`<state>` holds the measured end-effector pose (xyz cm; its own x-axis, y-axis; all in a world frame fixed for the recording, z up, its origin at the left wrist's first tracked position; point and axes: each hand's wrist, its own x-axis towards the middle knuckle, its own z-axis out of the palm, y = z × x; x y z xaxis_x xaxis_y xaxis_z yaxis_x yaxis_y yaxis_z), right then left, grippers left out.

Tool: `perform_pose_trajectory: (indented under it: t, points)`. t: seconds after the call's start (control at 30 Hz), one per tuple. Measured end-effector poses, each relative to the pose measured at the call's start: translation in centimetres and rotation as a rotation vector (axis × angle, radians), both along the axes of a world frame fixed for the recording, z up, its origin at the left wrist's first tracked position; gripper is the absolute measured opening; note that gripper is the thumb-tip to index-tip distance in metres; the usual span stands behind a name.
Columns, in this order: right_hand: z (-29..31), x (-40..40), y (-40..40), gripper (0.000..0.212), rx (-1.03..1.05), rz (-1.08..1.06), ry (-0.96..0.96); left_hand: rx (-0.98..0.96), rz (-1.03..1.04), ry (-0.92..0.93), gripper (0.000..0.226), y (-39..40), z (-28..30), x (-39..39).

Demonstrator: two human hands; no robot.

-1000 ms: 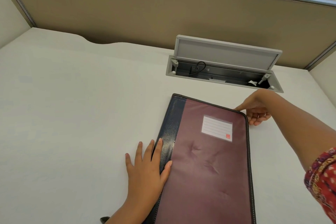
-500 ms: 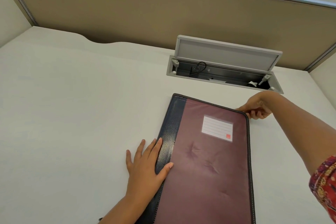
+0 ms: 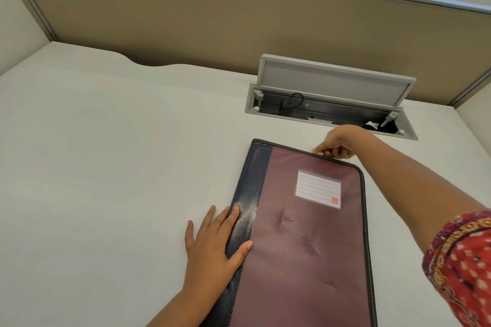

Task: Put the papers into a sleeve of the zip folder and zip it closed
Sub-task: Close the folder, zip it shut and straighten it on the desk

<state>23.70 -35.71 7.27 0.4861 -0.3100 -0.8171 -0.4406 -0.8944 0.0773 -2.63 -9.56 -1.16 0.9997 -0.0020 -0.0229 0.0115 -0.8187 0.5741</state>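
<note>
The zip folder (image 3: 305, 233), maroon with a dark blue spine strip and a white label, lies closed flat on the white desk. My left hand (image 3: 212, 244) lies flat with straight fingers, pressing on the spine side of the folder, partly on the desk. My right hand (image 3: 336, 145) is at the folder's far edge, fingers curled and pinching at the zip line; the zip puller itself is hidden under the fingers. No papers are visible.
An open grey cable box (image 3: 329, 103) with its lid raised sits in the desk just behind the folder. A tan partition wall (image 3: 239, 21) closes off the back. The white desk (image 3: 106, 167) stretches to the left.
My right hand has moved left along the folder's far edge, from the far right corner to about the middle of that edge. The left hand has stayed pressing on the spine.
</note>
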Motion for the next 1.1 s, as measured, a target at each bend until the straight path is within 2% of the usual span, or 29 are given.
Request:
perform_pose_trajectory:
  t: [0.23,0.33,0.43,0.6,0.77,0.93,1.1]
  points:
    - [1.6,0.3,9.0,0.048,0.143,0.087,-0.035,0.003,-0.008,-0.004,0.071,0.1,-0.1,-0.1]
    - [1.0,0.4,12.7,0.046,0.187,0.179,-0.195,-0.002,-0.005,-0.030,0.064,0.1,-0.4,0.0]
    - [0.4,0.2,14.1,0.048,0.244,0.192,-0.403,0.006,0.029,-0.058,0.067,-0.1,-0.6,-0.1]
    - [0.4,-0.6,12.7,0.044,0.471,0.107,-0.656,0.078,0.055,-0.057,0.065,-0.6,-0.5,0.2]
    - [1.5,-4.5,8.5,0.029,0.431,0.210,-0.918,0.183,0.065,-0.083,0.071,-0.8,-0.6,1.8]
    - [0.5,-10.3,3.8,0.016,0.368,0.216,-1.015,0.212,0.088,-0.081,0.091,-0.7,0.0,4.1]
    - [-2.6,-18.2,1.3,0.020,0.359,0.214,-1.072,0.155,0.092,-0.061,0.092,-0.4,0.4,5.8]
